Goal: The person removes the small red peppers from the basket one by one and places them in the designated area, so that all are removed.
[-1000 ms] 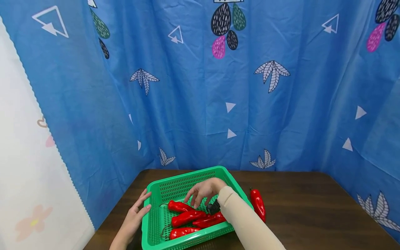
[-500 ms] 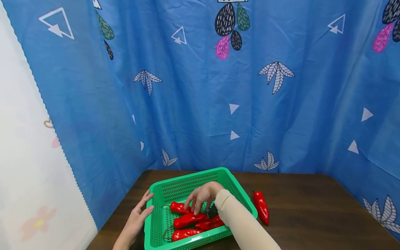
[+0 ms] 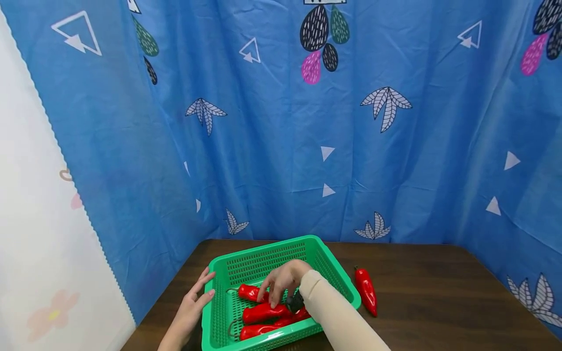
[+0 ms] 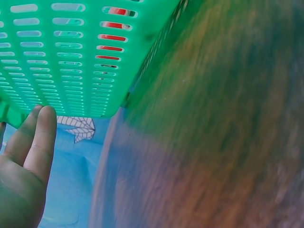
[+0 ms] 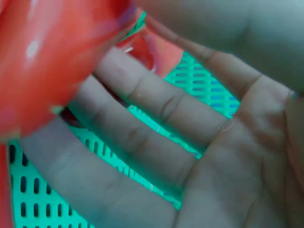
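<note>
"Inside the green, rectangular, perforated plastic basket, what do you report from your end?"

"I count at least four glossy red, long, tapering peppers, grouped toward the near side, some overlapping. One glossy red loose pepper lies outside on the dark brown wood-grain table, just beside the basket's right side."

"Condition of the hands?"

"Left hand: loosely extended, fingers nearly straight at the basket's left rim, gripping nothing. Right hand: inside the basket, fingers bent downward over the peppers. My right wrist view shows fingertips passing behind one of them. Whether it is firmly pinched I cannot tell; that view is blurred."

"Your recommendation for the step in hand, which I judge to be handling these peppers?"

"I would steady the basket with light left-hand contact, since a hard push may slide it. With the right, I would take one pepper round its thick body, not its thin stem, and separate it from its neighbours before any lift. The skin looks smooth and may slip, so I want thumb and fingers squarely opposed."
</note>
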Tool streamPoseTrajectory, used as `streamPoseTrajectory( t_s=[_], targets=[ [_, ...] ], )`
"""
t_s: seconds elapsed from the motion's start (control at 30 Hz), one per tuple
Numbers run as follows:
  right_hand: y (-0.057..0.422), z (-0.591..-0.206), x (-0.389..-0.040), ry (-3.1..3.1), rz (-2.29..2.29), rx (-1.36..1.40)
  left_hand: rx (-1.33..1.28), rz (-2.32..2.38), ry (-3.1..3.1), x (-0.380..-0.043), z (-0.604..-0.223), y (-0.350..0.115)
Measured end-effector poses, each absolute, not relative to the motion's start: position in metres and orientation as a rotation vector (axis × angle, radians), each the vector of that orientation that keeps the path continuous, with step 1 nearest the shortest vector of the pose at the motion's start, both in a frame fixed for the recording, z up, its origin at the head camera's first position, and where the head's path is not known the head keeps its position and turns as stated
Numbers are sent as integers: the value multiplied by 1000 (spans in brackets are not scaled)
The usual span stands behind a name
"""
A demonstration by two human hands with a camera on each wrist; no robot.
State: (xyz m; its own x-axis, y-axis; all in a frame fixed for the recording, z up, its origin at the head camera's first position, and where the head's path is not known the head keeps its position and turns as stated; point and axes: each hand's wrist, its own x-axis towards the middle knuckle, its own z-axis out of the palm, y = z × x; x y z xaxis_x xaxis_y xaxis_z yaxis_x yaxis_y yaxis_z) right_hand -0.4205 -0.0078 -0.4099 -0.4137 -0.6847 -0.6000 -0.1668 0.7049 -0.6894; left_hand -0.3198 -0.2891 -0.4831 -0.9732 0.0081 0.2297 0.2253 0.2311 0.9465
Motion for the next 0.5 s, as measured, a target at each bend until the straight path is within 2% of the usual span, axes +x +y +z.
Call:
streamPoseTrajectory(
  t_s=[0.5],
  targets=[
    [-5, -411, -415, 1919, -743, -660, -210, -1829, -2318, -314, -481, -287]
  ],
)
